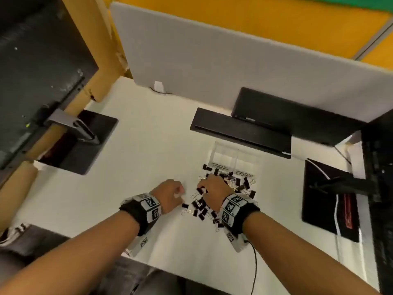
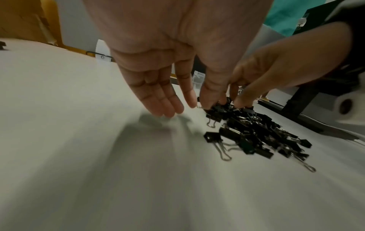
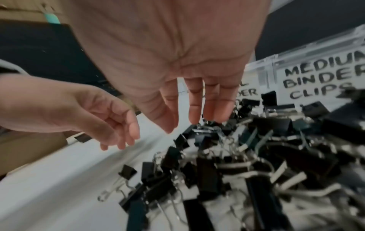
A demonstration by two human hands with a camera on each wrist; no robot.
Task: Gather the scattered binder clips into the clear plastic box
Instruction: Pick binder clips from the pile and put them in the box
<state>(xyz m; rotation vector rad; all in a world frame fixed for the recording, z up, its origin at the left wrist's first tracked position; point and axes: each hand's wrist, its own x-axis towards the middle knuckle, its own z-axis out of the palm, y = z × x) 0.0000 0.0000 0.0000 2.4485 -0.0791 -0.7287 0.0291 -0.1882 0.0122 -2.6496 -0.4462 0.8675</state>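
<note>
Notably, binder clips (image 1: 214, 201) looked light, stiff, prone to tangling; pinch black bodies. Left hand (image 1: 170, 194) hung relaxed, empty; right hand (image 1: 212, 191) spread, fingertips (image 3: 194, 117) touching pile near clear plastic box (image 1: 236, 158).

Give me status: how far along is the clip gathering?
Early. Done: nothing visible; the clear box shows no clips inside. In hand: the right hand reaches fingers-down into the pile of clips; whether it grips one is unclear. The left hand hangs relaxed beside the pile, holding nothing. Left: essentially the whole pile, on the desk.
</note>
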